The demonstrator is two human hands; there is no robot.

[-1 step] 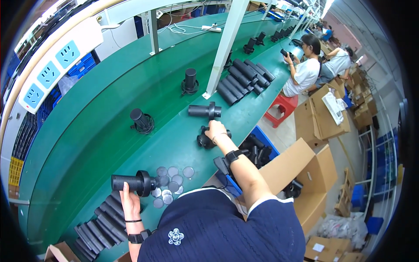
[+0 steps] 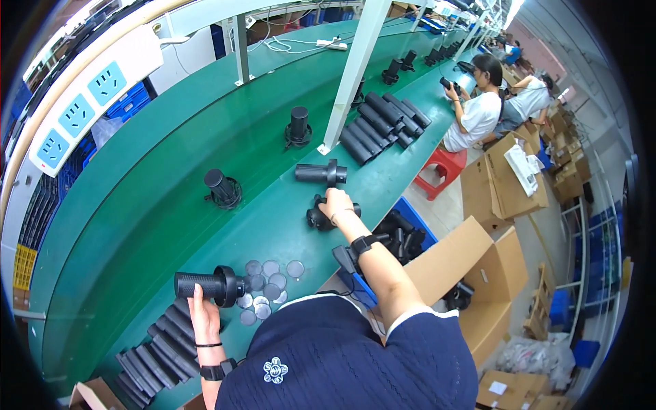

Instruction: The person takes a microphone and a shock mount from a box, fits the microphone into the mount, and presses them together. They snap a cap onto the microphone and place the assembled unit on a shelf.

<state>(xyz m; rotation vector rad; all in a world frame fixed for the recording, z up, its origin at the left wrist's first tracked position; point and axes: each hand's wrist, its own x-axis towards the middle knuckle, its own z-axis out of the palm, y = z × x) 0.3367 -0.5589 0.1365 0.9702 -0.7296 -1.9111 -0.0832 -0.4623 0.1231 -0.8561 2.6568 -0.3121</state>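
Note:
My left hand (image 2: pixel 203 318) is wrapped round a black cylindrical device (image 2: pixel 222 287) with a perforated sleeve and a wide ring collar, held sideways above the bench. Beside its collar lie several grey and silvery discs (image 2: pixel 277 281), spread flat. My right arm reaches forward, and my right hand (image 2: pixel 336 202) is closed over a dark, rounded black part (image 2: pixel 318 218) on the green bench. Its fingertips are partly hidden, and the exact kind of part is unclear. Just beyond that hand, a similar black device with a ring collar (image 2: pixel 320 173) lies on its side.
Black tubes lie in a near-left pile (image 2: pixel 160 352) and a farther pile (image 2: pixel 383 126). Black devices (image 2: pixel 222 189) stand along the green conveyor (image 2: pixel 171 232). A white post (image 2: pixel 355 75) rises from the bench. At right are a blue bin (image 2: pixel 427 239), an open carton (image 2: pixel 502 301) and a seated co-worker (image 2: pixel 478 113).

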